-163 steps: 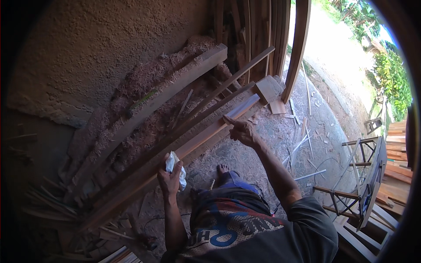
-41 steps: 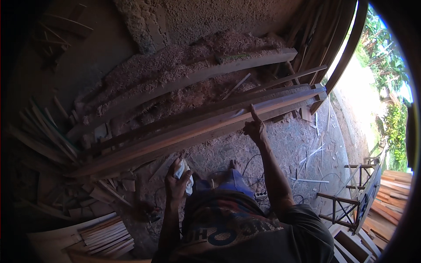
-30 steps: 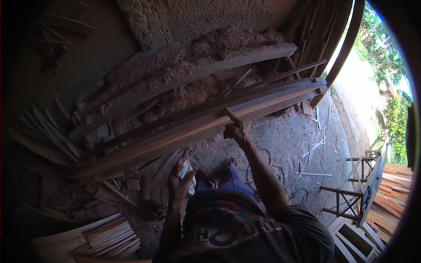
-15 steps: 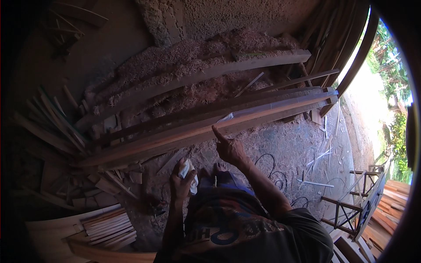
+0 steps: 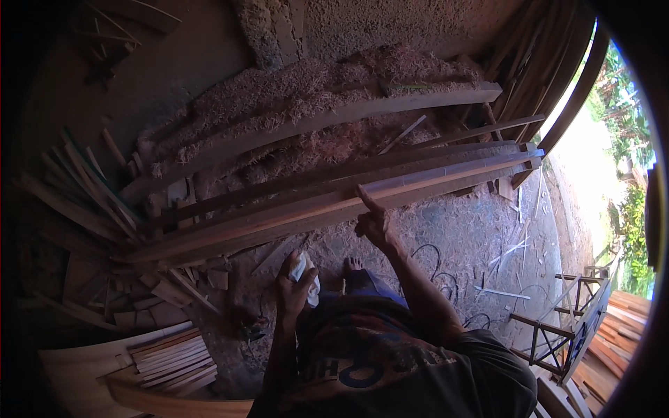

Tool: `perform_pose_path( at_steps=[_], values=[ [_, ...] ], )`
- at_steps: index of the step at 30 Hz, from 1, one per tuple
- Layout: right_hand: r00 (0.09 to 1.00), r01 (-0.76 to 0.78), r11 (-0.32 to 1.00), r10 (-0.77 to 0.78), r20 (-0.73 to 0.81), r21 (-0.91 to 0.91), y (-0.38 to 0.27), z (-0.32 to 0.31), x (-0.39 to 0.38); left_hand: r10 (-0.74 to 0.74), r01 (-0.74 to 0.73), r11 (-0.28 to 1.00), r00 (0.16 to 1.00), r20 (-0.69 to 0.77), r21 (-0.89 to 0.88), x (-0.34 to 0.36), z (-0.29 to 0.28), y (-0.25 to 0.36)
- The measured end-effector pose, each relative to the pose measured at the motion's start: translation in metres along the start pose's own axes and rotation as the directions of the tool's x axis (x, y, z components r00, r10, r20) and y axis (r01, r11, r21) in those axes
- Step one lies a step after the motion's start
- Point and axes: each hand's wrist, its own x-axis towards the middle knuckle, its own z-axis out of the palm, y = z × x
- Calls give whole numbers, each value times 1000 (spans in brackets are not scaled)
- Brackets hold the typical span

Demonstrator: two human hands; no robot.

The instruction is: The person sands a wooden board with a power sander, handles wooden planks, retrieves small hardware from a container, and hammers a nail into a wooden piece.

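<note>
A long reddish wooden beam runs across in front of me, lying on a darker timber. The extended index finger of my right hand touches or hovers just over its upper face near the middle. The other fingers of that hand are curled, and nothing shows in them. My left hand is closed around a white crumpled wad, held low in front of my body, short of the beam. Whether the wad is cloth or plastic, I cannot tell.
Behind the beam lie another plank and a heap of wood shavings. Offcuts and stacked strips stand at left. A cable loops on the floor at right, near a metal frame.
My right hand has moved forward and slightly right, its fingertip now at the beam. The whitish patch seen on the beam by the finger no longer shows. My left hand keeps its hold.
</note>
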Motion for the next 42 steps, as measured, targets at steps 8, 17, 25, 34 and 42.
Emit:
perform_pose_path(
  at_steps=[8, 17, 25, 34, 42],
  values=[
    [995, 73, 965, -88, 49, 252, -15, 85, -4, 103, -106, 993, 992, 80, 43, 10, -63, 27],
    [948, 268, 670, -310, 67, -693, -32, 144, -29, 76, -80, 996, 994, 81, 41, 16, -159, -5],
    [974, -36, 994, 58, -219, 100, -20, 115, -4, 113, -128, 985, 985, 130, 112, 14, -196, 14],
    [995, -60, 975, 75, -62, 215, -47, 210, -8, 80, -96, 991, 984, 161, 98, 2, -228, 39],
    [994, 105, 966, -101, -28, 236, -66, 256, -13, 62, -68, 997, 989, 136, 41, -4, -269, 3]
  ],
)
